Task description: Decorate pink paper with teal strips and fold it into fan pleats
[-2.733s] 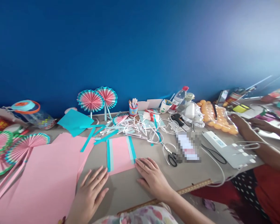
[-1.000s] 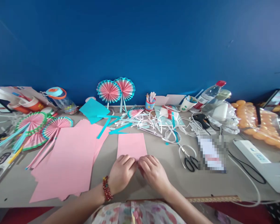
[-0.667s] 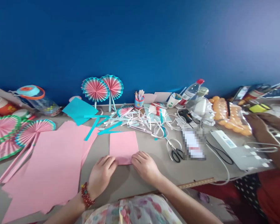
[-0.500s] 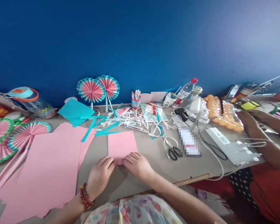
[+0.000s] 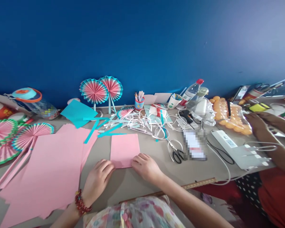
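Note:
A folded piece of pink paper [image 5: 124,150] lies on the table in front of me. My left hand [image 5: 98,177] is closed at its lower left corner, fingers bent together and a bead bracelet on the wrist. At the lower right corner my right hand [image 5: 148,167] is closed too, its fingertips pressing the paper's edge. The undersides of both hands and the thumbs are mostly hidden. To the left is a stack of large pink sheets [image 5: 54,161]. Right of the paper, scissors [image 5: 177,153] with black handles rest on the table.
Paper strips [image 5: 142,123] are heaped behind the paper, near standing folded-paper fans [image 5: 94,91] and a pen cup [image 5: 139,103]. A phone [image 5: 195,144] and a power strip [image 5: 225,139] lie to the right. Another person's arms [image 5: 266,136] reach in at far right.
My hands have moved apart from the middle of the paper's near edge, the left hand leftward and the right hand rightward, to its two corners. The near edge now shows between them.

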`<move>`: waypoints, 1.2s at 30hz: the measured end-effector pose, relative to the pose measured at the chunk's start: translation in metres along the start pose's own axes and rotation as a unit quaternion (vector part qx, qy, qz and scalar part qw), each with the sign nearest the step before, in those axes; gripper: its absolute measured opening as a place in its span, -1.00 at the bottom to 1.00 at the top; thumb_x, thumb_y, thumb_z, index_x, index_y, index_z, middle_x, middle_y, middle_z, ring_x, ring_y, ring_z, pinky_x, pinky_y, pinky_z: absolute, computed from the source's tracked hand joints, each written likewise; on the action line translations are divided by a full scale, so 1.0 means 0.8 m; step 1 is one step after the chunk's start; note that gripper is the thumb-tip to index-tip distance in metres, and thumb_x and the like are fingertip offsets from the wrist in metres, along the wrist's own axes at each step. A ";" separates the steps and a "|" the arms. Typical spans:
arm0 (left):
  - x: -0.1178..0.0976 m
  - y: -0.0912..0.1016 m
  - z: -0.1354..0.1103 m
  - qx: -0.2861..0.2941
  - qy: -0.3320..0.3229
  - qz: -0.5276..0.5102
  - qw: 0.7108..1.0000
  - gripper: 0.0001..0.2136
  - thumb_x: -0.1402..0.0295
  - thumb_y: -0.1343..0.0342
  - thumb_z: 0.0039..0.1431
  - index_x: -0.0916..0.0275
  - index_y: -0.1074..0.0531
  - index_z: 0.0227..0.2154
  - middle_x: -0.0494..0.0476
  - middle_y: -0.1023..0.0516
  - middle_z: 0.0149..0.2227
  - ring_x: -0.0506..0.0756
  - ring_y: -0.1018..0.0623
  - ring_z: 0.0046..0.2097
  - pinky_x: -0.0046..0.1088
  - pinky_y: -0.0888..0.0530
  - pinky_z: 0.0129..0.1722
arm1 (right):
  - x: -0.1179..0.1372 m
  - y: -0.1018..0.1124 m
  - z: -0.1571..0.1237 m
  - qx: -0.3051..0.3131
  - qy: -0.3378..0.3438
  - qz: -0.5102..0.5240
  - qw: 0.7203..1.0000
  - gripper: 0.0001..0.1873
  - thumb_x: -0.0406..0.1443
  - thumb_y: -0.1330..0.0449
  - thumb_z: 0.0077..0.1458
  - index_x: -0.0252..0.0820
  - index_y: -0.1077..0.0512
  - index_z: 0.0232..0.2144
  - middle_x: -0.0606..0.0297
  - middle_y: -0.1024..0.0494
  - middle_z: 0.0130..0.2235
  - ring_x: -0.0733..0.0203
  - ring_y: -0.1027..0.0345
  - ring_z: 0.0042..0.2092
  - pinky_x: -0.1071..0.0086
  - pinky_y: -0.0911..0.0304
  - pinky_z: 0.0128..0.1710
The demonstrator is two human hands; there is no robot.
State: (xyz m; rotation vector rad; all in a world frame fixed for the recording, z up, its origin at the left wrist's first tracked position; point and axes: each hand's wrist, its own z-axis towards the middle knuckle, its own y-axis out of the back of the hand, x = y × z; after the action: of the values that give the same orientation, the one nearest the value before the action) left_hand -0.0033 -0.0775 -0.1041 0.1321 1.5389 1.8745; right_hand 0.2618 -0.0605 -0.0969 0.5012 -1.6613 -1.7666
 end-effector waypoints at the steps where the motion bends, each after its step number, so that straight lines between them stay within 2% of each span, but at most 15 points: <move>1: 0.000 0.000 0.001 0.001 0.002 -0.005 1.000 -0.80 0.38 0.09 0.37 0.20 -0.44 -0.29 0.13 -0.51 -0.27 0.10 -0.52 -0.23 -0.37 -0.46 -0.22 | 0.000 0.001 -0.001 -0.001 -0.003 -0.001 1.000 -0.92 -0.32 -0.11 0.28 -0.13 -0.42 -0.24 0.28 -0.49 -0.18 0.18 -0.26 -0.19 0.31 -0.16 -0.23; 7: 0.003 -0.004 0.003 -0.013 0.032 -0.051 0.998 -0.85 0.38 0.07 0.36 0.20 -0.41 -0.21 0.15 -0.52 -0.22 0.11 -0.53 -0.17 -0.35 -0.48 -0.16 | 0.018 0.004 0.014 0.018 -0.015 0.002 1.000 -0.91 -0.28 -0.13 0.28 -0.14 -0.43 -0.24 0.26 -0.49 -0.22 0.16 -0.28 -0.18 0.31 -0.17 -0.24; 12: 0.001 -0.004 0.006 0.021 0.064 -0.083 0.994 -0.88 0.37 0.03 0.35 0.18 -0.41 -0.22 0.11 -0.52 -0.22 0.12 -0.53 -0.15 -0.30 -0.48 -0.11 | 0.034 0.010 0.036 0.054 -0.045 0.021 0.997 -0.92 -0.30 -0.13 0.28 -0.15 -0.43 -0.23 0.24 -0.49 -0.19 0.14 -0.31 -0.14 0.30 -0.18 -0.21; 16: -0.002 -0.001 0.006 0.030 0.083 -0.094 0.992 -0.91 0.40 0.00 0.34 0.18 -0.40 -0.21 0.10 -0.52 -0.22 0.12 -0.51 -0.14 -0.28 -0.45 -0.10 | 0.045 0.011 0.047 0.059 -0.056 0.043 0.996 -0.90 -0.28 -0.13 0.28 -0.17 -0.42 -0.22 0.23 -0.50 -0.18 0.12 -0.32 -0.13 0.28 -0.18 -0.19; 22: -0.001 0.004 0.005 0.039 0.107 -0.090 0.989 -0.93 0.38 -0.03 0.32 0.20 -0.40 -0.27 0.12 -0.50 -0.19 0.12 -0.50 -0.14 -0.34 -0.42 -0.12 | 0.040 0.003 0.046 0.059 -0.071 0.086 0.992 -0.79 -0.19 -0.07 0.33 -0.17 -0.44 -0.22 0.21 -0.50 -0.16 0.14 -0.33 -0.11 0.30 -0.18 -0.11; 29: 0.007 0.020 0.029 0.098 0.122 -0.103 0.982 -0.85 0.33 -0.05 0.33 0.22 -0.42 -0.36 0.06 -0.49 -0.33 0.07 -0.50 -0.25 -0.43 -0.38 -0.22 | 0.029 0.015 0.064 0.121 -0.084 0.098 0.984 -0.76 -0.19 -0.04 0.35 -0.17 -0.45 -0.21 0.23 -0.53 -0.18 0.15 -0.39 -0.13 0.35 -0.16 -0.15; 36: 0.013 0.031 0.050 0.163 0.142 -0.097 0.972 -0.92 0.38 -0.07 0.29 0.20 -0.44 -0.31 0.06 -0.56 -0.30 0.08 -0.54 -0.26 -0.45 -0.36 -0.28 | 0.029 0.023 0.081 0.169 -0.107 0.082 0.976 -0.77 -0.18 -0.04 0.34 -0.15 -0.44 -0.17 0.24 -0.56 -0.15 0.15 -0.42 -0.13 0.38 -0.14 -0.25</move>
State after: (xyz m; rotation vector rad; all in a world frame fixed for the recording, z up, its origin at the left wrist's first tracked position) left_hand -0.0025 -0.0402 -0.0737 -0.1428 1.9715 1.5250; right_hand 0.2052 -0.0289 -0.0671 0.3183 -2.1078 -1.4656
